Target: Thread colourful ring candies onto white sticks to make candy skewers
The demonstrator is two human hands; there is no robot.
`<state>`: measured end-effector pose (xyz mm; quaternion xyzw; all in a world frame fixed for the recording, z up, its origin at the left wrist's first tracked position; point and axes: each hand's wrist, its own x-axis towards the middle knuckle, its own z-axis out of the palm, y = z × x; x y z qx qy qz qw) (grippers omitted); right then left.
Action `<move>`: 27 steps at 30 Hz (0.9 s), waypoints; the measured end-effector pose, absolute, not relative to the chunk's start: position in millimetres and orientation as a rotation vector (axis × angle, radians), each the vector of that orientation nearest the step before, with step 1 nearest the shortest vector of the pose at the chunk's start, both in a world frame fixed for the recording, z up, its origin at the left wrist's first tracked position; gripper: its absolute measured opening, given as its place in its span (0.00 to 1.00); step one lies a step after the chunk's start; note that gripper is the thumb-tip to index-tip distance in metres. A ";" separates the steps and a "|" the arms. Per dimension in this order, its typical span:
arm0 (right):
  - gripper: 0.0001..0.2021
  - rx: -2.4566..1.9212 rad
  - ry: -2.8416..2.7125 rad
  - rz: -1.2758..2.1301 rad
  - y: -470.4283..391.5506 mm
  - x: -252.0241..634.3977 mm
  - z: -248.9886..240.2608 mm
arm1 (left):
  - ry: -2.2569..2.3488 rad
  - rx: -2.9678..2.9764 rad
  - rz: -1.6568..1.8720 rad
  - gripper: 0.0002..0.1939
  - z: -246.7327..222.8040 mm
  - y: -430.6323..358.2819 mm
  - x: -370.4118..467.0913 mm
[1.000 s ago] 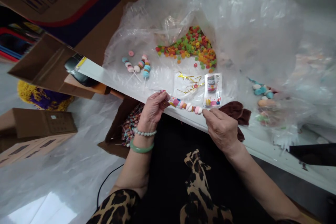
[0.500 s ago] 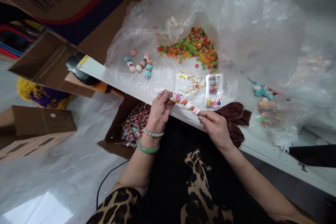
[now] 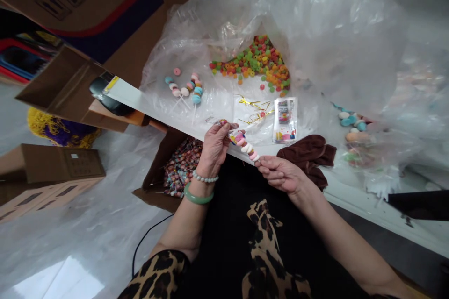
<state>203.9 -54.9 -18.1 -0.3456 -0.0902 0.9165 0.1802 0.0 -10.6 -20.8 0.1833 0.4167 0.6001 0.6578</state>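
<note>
My left fingers (image 3: 223,129) pinch wrapper (image 3: 233,139); right fingers (image 3: 265,163) hold candy stick (image 3: 247,148), apparently part-wrapped, frame centre. Three sticks (image 3: 197,95) unwrapped, upper left-centre.

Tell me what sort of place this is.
Probably a small candy-packing workspace: loose candies lie heaped within reach, a row of threaded candies is held between both hands, and an open carton contains many colourful, sweet-like pieces.
</note>
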 end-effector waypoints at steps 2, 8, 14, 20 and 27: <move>0.04 -1.008 -0.245 2.530 -55.1 202.6 -18.2 | 0.965 0.392 1.354 0.13 -20.7 -10.2 -0.4; 0.09 -1.196 -0.411 2.241 -60.6 193.7 -11.1 | 1.026 0.336 1.345 0.14 -22.3 -8.6 -3.4; 0.08 -1.569 -1.110 1.470 -70.5 183.2 -13.1 | 1.069 0.352 1.379 0.16 -21.7 -15.3 8.6; 0.15 -1.598 -2.108 0.351 -80.7 185.5 -16.6 | 1.077 0.306 1.428 0.15 -17.0 -19.9 18.6; 0.17 -1.567 -2.348 0.022 -82.6 182.9 -16.9 | 1.086 0.320 1.432 0.15 -13.7 -19.1 17.8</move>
